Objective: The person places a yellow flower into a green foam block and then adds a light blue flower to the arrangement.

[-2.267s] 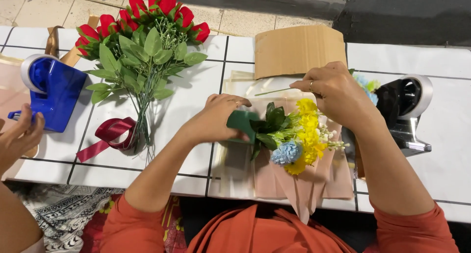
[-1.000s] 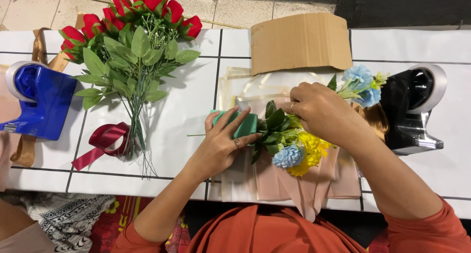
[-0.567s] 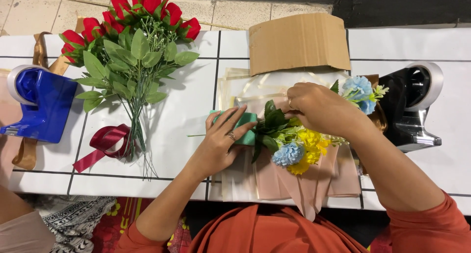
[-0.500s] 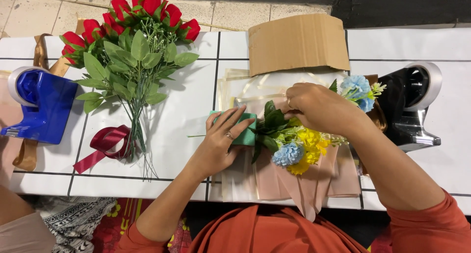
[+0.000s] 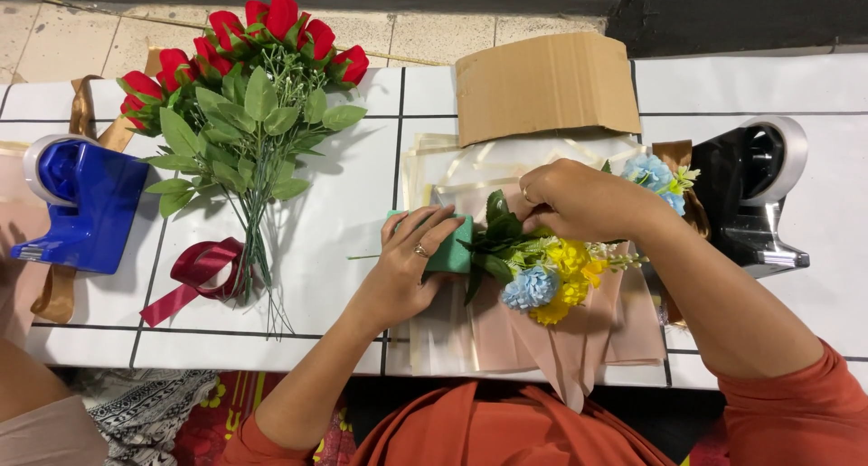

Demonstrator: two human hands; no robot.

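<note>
Here, left hand (image 5: 407, 267) fingers lie spread and pressed over the green foam block (image 5: 449, 252), steadying it; right hand (image 5: 579, 199) fingers curl closed around flower stems (image 5: 506, 240) just beside the block, evidently seating them.

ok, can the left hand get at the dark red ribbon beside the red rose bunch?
Probably yes: the left hand rests on the green foam block, and only bare white tabletop separates it from the dark red ribbon.

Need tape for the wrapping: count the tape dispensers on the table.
2. A blue tape dispenser stands at the left edge, beside the red rose bunch; a black tape dispenser stands at the right edge, beyond the right hand. Others may lie outside the view.
</note>
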